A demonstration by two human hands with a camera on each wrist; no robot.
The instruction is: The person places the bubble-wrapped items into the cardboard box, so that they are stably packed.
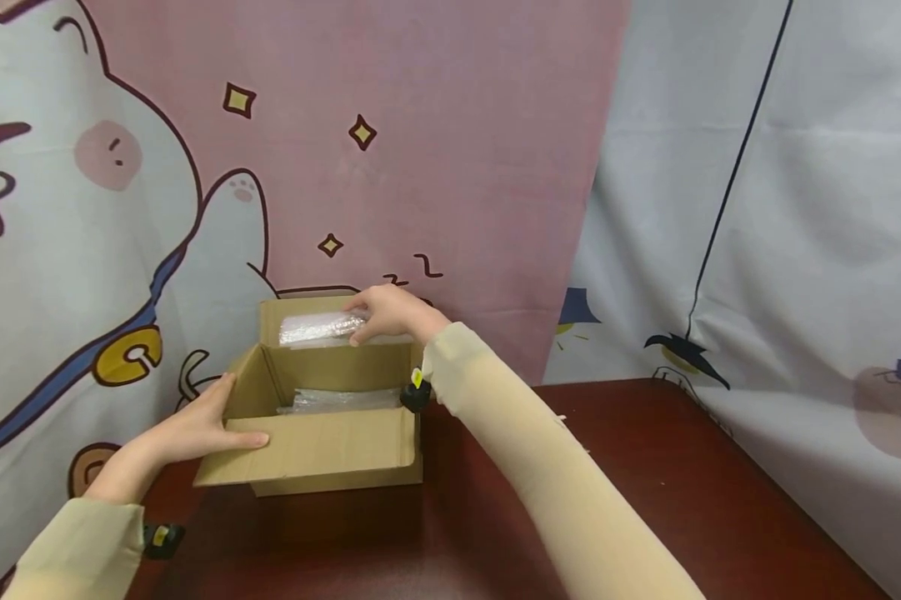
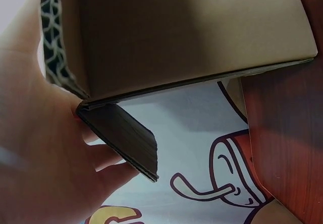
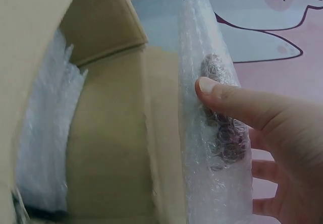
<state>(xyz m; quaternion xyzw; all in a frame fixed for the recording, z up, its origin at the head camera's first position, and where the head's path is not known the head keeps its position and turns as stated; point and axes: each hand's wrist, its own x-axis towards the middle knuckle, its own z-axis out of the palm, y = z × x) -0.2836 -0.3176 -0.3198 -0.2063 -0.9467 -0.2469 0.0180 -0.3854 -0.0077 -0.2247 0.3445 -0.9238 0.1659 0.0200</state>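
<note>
An open cardboard box point(image 1: 322, 446) stands on the table, its flaps spread outward. My left hand point(image 1: 187, 432) grips the box's left front corner, thumb over the front flap and fingers behind the left one. In the left wrist view those fingers curl past a flap edge point(image 2: 121, 138). Above the rear of the box, my right hand point(image 1: 396, 310) holds a flat bubble-wrapped package point(image 1: 315, 328) between thumb and fingers. Something dark point(image 3: 229, 143) shows through its wrap in the right wrist view. More bubble wrap point(image 1: 345, 401) lies inside the box; whatever it covers is hidden.
The dark red table point(image 1: 630, 467) extends to the right of the box. Directly behind hangs a printed cloth point(image 1: 480, 167) with a cartoon cat, close to the rear flap. A white curtain-like cloth point(image 1: 795, 250) borders the table's right side.
</note>
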